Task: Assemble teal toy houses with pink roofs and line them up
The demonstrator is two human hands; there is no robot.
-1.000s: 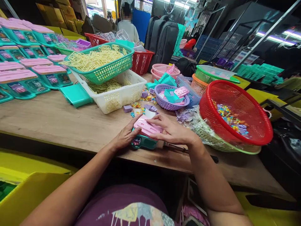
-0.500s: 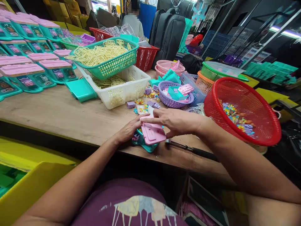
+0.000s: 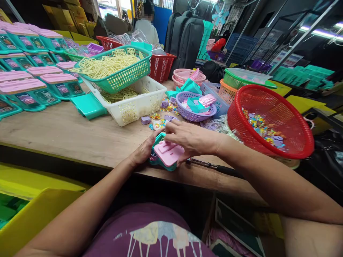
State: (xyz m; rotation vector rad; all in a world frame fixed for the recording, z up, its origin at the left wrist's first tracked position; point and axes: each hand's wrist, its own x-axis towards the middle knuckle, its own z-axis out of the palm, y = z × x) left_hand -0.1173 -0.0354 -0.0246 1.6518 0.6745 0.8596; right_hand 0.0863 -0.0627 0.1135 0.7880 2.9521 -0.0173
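My right hand [image 3: 189, 138] grips a pink plastic lid [image 3: 169, 154] from above, its fingers curled over the far side. Under the lid sits a teal toy case [image 3: 158, 139] at the table's front edge, mostly covered by it. Whether the lid is seated or only lying over the case, I cannot tell. My left hand [image 3: 143, 149] holds the case's left side, its fingertips partly hidden. Just right of the case lies a hammer-like tool [image 3: 209, 165] with a metal shaft and black handle. Purple pieces [image 3: 146, 120] and tiny colourful bits lie beyond my hands.
Finished-looking pink-topped cases [image 3: 61, 85] stand stacked at left. A teal basket of cream handles [image 3: 125, 73] rests on a white basket [image 3: 136, 110]. To the right are a purple basket [image 3: 187, 113] and a large red basket [image 3: 297, 142]. A person [image 3: 147, 28] is in the background.
The pink lid has turned and come lower over the teal case. My right fingers have curled more over its far side. The whole view has shifted slightly.
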